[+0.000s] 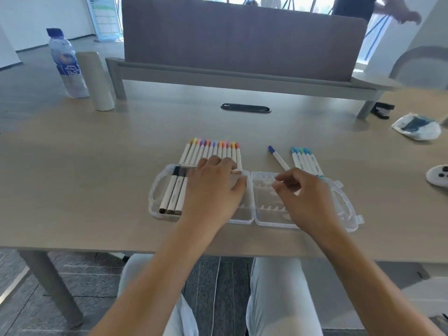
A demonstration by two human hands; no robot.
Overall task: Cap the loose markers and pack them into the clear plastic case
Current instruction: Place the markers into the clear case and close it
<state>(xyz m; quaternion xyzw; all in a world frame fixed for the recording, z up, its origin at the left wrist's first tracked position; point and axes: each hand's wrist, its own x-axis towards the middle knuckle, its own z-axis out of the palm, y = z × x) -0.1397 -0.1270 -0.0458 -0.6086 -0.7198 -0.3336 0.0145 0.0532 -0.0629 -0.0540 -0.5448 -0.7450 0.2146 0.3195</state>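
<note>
The clear plastic case (257, 215) lies open flat near the table's front edge. Its left half holds three dark-capped markers (172, 194). My left hand (213, 190) lies palm down over that half, fingers bent at the far rim; what is under it is hidden. Just beyond the rim lies a row of several capped markers (213, 150) in orange, pink and purple. My right hand (305, 192) hovers over the case's right half and pinches the near end of a blue-capped marker (277, 157). A group of several light-blue and green capped markers (306, 159) lies behind it.
A water bottle (66, 61) and a grey cylinder (97, 81) stand at the far left. A black cable slot (245, 108) sits mid-table before a grey divider (240, 42). A stapler (383, 110), a plastic bag (417, 127) and a white round object (438, 175) lie at the right.
</note>
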